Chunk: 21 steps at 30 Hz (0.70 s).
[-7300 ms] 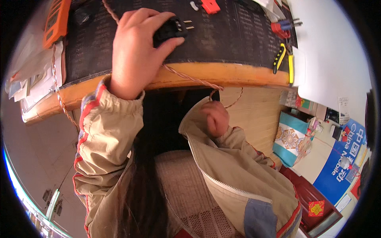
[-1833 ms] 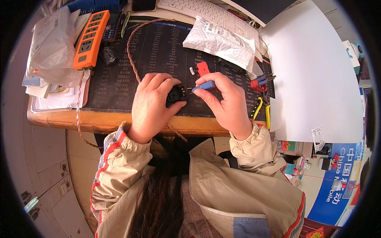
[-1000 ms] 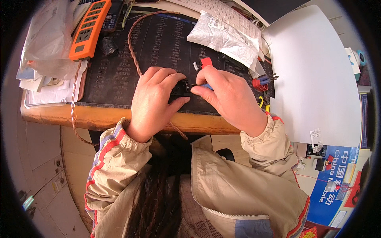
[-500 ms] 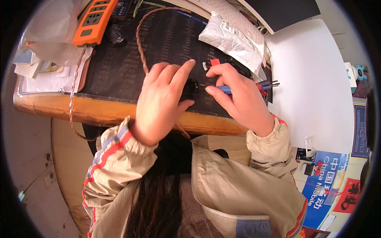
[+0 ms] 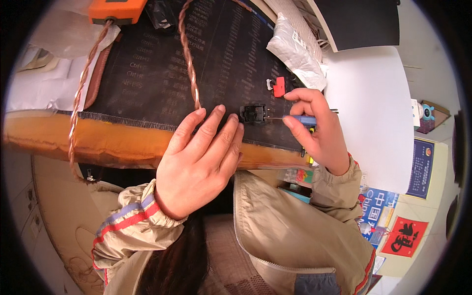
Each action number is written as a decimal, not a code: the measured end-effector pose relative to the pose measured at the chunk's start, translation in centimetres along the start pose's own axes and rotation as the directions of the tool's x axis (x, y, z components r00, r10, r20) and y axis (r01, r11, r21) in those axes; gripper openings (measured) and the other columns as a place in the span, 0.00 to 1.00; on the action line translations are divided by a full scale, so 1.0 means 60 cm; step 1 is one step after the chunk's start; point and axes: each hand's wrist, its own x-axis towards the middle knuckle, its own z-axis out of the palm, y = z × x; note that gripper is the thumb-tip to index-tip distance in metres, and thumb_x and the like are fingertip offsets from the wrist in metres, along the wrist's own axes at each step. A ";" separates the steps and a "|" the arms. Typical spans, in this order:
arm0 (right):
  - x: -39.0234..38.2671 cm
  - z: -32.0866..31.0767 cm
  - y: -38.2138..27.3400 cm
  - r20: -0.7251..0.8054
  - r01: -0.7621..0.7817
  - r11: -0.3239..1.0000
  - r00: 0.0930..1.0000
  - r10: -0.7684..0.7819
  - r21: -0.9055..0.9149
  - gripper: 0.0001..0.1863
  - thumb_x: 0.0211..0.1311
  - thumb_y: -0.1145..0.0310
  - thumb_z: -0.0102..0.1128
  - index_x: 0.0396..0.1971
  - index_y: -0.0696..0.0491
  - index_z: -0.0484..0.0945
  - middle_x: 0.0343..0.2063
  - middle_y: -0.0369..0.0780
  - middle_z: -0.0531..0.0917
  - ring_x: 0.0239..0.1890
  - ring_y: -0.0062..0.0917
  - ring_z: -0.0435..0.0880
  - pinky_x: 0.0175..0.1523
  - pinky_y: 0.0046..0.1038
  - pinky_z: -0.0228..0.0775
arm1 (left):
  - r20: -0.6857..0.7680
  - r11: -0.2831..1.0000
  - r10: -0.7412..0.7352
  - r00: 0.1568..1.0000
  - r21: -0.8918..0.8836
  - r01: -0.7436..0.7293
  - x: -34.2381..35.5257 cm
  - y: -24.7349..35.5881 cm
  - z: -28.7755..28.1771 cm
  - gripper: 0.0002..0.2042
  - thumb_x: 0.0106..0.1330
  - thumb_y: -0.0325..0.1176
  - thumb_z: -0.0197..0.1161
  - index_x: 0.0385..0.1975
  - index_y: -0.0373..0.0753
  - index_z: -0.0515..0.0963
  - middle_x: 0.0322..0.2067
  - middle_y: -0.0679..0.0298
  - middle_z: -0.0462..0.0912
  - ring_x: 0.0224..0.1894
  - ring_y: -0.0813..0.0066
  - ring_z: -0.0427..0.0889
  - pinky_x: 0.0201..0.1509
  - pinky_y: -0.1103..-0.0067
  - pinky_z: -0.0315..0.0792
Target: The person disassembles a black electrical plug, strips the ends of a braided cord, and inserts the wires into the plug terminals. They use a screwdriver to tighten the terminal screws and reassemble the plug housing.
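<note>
blue-handled screwdriver [image 5: 304,119] in our right hand [image 5: 320,130], black plug [image 5: 253,114] freed from our left hand [image 5: 201,157].
a moment ago our left thumb and fingers closed around the plug; now that hand lies flat, fingers extended, palm down over the twisted cable [image 5: 189,61], fingertips just beside the plug, though we cannot tell whether any touches. the plug rests on the dark printed desk mat [image 5: 132,91], near the wooden desk edge [image 5: 118,143], its inner fittings in view. our right thumb and fingers pinch the screwdriver, its shaft reaching the plug's pin end; the tip is too small for us to read. we judge the plug easier to see but less steady for screwdriver work. beyond it sits a red plastic piece [image 5: 279,87].
</note>
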 end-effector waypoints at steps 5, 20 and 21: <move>-0.001 -0.002 0.000 0.009 0.069 0.996 0.998 -0.068 -0.061 0.23 0.63 0.79 0.66 0.57 0.55 0.72 0.34 0.38 0.77 0.34 0.24 0.76 0.42 0.24 0.69 | 0.019 0.999 0.035 0.999 0.011 -0.036 -0.005 -0.008 0.006 0.20 0.58 0.35 0.59 0.48 0.32 0.83 0.54 0.56 0.82 0.62 0.58 0.78 0.71 0.60 0.66; -0.001 0.010 -0.018 -0.077 0.111 0.972 0.989 -0.130 -0.208 0.20 0.61 0.80 0.69 0.53 0.56 0.79 0.34 0.37 0.78 0.35 0.19 0.76 0.43 0.21 0.70 | 0.090 0.999 0.007 0.996 0.033 -0.010 -0.001 -0.006 -0.007 0.19 0.58 0.34 0.68 0.50 0.38 0.84 0.57 0.61 0.82 0.63 0.62 0.78 0.71 0.61 0.66; -0.001 0.010 -0.018 -0.068 0.130 0.971 0.987 -0.146 -0.199 0.20 0.61 0.80 0.69 0.53 0.56 0.79 0.35 0.37 0.78 0.35 0.19 0.76 0.43 0.21 0.70 | 0.090 1.000 0.004 0.996 0.024 -0.006 -0.001 -0.005 -0.007 0.19 0.58 0.34 0.68 0.50 0.38 0.84 0.57 0.61 0.82 0.63 0.62 0.78 0.71 0.61 0.66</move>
